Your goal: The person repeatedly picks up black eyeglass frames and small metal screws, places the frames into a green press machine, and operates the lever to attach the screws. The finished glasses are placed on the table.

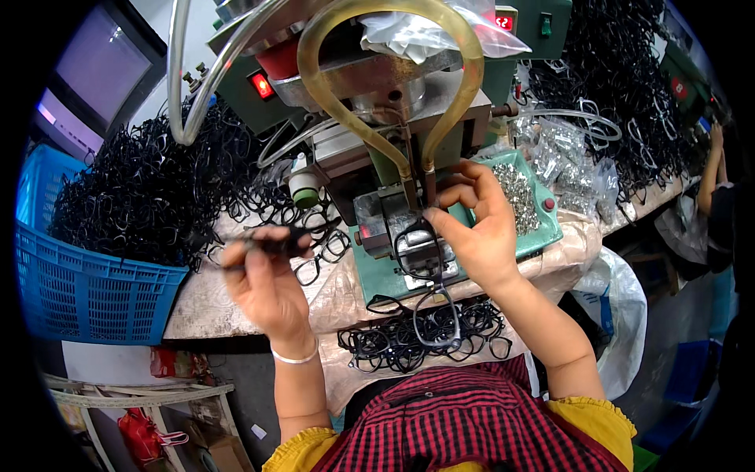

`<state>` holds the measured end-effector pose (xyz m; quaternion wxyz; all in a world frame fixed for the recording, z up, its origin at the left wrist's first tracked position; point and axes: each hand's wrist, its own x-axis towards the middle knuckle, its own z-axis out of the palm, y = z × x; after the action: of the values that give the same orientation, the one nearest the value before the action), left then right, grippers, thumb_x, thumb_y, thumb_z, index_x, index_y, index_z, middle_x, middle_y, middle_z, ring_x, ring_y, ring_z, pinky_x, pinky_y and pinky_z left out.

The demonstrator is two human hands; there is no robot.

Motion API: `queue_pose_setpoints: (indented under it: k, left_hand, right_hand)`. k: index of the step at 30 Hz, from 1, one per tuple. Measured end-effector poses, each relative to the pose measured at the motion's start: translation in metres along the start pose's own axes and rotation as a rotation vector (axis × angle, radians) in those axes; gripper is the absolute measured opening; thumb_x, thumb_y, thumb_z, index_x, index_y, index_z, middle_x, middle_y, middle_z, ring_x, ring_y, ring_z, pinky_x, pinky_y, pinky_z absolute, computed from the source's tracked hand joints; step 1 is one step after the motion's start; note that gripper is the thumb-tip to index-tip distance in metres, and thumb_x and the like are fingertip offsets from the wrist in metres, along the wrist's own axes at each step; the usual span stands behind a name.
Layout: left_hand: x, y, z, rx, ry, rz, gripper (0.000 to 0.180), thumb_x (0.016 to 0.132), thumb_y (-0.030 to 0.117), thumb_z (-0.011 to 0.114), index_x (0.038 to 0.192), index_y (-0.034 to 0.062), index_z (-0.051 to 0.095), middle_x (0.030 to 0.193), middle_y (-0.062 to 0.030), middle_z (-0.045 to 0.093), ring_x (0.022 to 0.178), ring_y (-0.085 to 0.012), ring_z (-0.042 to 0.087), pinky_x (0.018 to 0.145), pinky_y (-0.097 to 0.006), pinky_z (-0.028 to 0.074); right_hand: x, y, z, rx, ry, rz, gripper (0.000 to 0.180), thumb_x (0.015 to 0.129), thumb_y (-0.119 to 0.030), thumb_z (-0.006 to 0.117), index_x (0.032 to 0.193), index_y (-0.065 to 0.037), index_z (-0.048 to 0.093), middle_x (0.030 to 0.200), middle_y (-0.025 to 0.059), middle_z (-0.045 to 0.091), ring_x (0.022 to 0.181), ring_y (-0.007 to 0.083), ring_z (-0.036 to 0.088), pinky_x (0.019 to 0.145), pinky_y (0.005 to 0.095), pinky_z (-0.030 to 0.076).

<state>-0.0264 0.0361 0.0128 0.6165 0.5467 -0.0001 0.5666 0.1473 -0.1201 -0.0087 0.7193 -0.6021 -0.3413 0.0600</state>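
Right hand (481,232): fingers half curled, thumb and fingertip pinched on upper end of spectacle frame (438,281), set at metal fixture (376,215) under press (346,152). Frame likely light, springy, smooth; best taken by bridge or corner (thin rims probably twist). Left hand (267,283) blurred, curled round dark item (299,241), kind unclear. Nearer body, frame pile (384,344); rightward, green tray (555,229), small metal parts (513,195).

The tabletop (211,307) is brightly lit, glare is caught on a plastic bag (417,35), the left grip (269,285) is motion-blurred, and edges are bowed by fisheye distortion.
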Motion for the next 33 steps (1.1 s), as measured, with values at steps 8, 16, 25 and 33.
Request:
queue_pose_setpoints:
  k: [8, 16, 25, 33]
  left_hand:
    - [-0.008, 0.017, 0.028, 0.573, -0.616, 0.344, 0.011, 0.077, 0.009, 0.076, 0.087, 0.0104, 0.073, 0.097, -0.0105, 0.075, 0.078, -0.0268, 0.072, 0.073, -0.036, 0.051]
    - [-0.02, -0.023, 0.043, 0.649, -0.845, 0.484, 0.022, 0.068, 0.008, 0.082, 0.087, 0.0116, 0.072, 0.099, -0.0048, 0.074, 0.074, -0.0232, 0.065, 0.08, -0.044, 0.055]
    - [-0.042, -0.006, 0.032, 0.824, -0.779, 0.398, 0.027, 0.07, 0.009, 0.082, 0.095, 0.011, 0.072, 0.109, -0.0068, 0.073, 0.091, -0.0268, 0.069, 0.089, -0.044, 0.053]
    - [-0.022, 0.074, -0.117, 1.276, 0.406, 0.291, 0.012, 0.087, -0.004, 0.065, 0.098, -0.0028, 0.07, 0.106, -0.0126, 0.071, 0.101, -0.025, 0.062, 0.09, -0.036, 0.046]
  right_hand:
    - [-0.011, -0.016, -0.009, -0.037, -0.086, 0.077, 0.045, 0.08, -0.003, 0.065, 0.124, 0.001, 0.057, 0.106, 0.0136, 0.068, 0.103, 0.0214, 0.064, 0.097, 0.0323, 0.045]
    - [-0.006, 0.091, -0.108, -1.103, 0.107, -0.134, 0.015, 0.076, -0.011, 0.074, 0.091, -0.009, 0.073, 0.121, 0.0182, 0.062, 0.126, 0.0371, 0.051, 0.099, 0.0439, 0.044]
    - [0.047, 0.112, -0.05, -1.227, -0.013, -0.27, 0.012, 0.077, -0.015, 0.07, 0.086, -0.006, 0.068, 0.097, 0.0127, 0.06, 0.099, 0.0322, 0.058, 0.079, 0.0467, 0.049]
    - [-0.033, 0.108, -0.143, -0.293, 0.417, 0.162, 0.018, 0.096, -0.009, 0.063, 0.111, -0.001, 0.067, 0.102, 0.0061, 0.069, 0.093, 0.0127, 0.063, 0.083, 0.0265, 0.05]
